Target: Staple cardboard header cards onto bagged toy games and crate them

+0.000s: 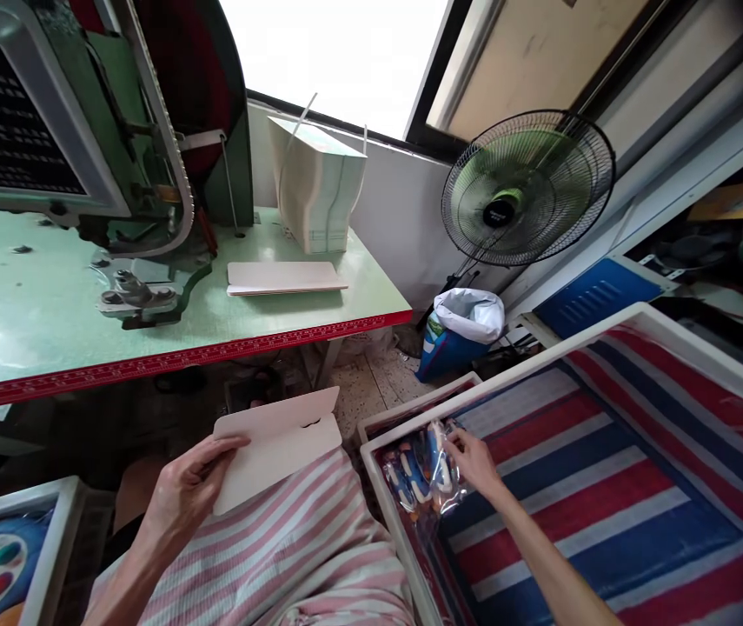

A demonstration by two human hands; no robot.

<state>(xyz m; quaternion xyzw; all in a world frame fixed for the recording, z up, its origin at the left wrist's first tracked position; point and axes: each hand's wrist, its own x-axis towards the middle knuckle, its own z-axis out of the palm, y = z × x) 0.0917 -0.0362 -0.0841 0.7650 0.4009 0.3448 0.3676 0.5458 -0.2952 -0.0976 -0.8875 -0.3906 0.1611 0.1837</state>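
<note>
My left hand [192, 478] pinches a folded white card [280, 456] at its left end, above my lap; the fold stands partly open. At the near left corner of a big crate, my right hand [472, 456] has its fingers closed on a clear plastic packet [441, 465] with a blue and white item inside. What exactly the item is, I cannot make out. Beside it in the crate lie several similar blue and white wrapped packets [408, 474].
The pale crate [606, 326] is lined with red, white and blue striped sheeting [580, 487]. On the green table [202, 339] are a machine [136, 291], flat cards [286, 276] and a strapped card stack [319, 187]. A fan [527, 191], a sack [459, 330] and another crate [64, 530] stand around.
</note>
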